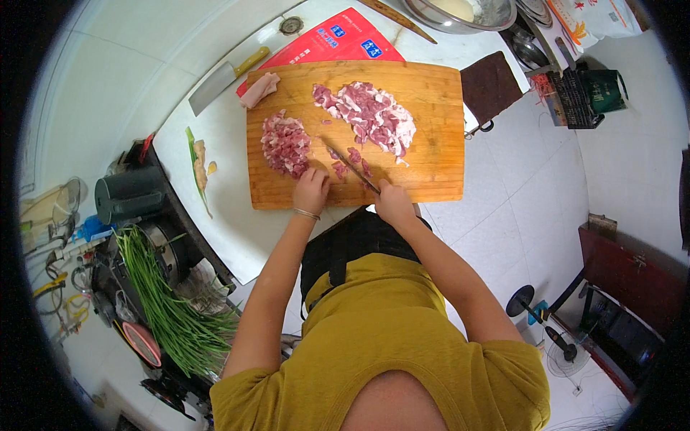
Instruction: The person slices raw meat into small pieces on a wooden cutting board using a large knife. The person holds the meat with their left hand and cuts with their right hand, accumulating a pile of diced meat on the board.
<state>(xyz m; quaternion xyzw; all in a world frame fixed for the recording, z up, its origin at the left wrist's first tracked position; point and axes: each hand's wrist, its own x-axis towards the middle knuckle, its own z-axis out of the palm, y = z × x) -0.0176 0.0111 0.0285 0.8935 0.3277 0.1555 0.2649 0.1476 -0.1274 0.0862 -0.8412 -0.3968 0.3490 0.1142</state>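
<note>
- Yellow-shirted shoulders [388,359] fill the lower edge, nearest the camera, and both bare forearms run up from them to the wooden cutting board [438,93].
- Far left, a bundle of green chives [169,302] lies over the stove, with a dark pot [129,192] above it; a cleaver [223,79] with a yellow handle rests on the white counter beside the board's upper left corner.
- On the board's left part sits a pile of finely diced meat [285,145], with a pale strip of fat [259,90] above it near the corner.
- Left hand [310,190], a bangle at the wrist, rests on the board just below the diced pile; its fingers are curled under and pressed together, tips touching or almost touching the few pieces being cut [339,169].
- Judging from this, the cut goes best with those fingertips kept tucked back, knuckles guiding the blade, and only a small cluster fed at a time.
- Right hand [394,202] is closed in a fist around the handle of a thin knife [351,167], whose blade slants up and left across the loose pieces.
- Further right lies the larger heap of sliced meat [370,115], not yet diced.
- Beyond the board's upper right stands a metal bowl [460,14].
</note>
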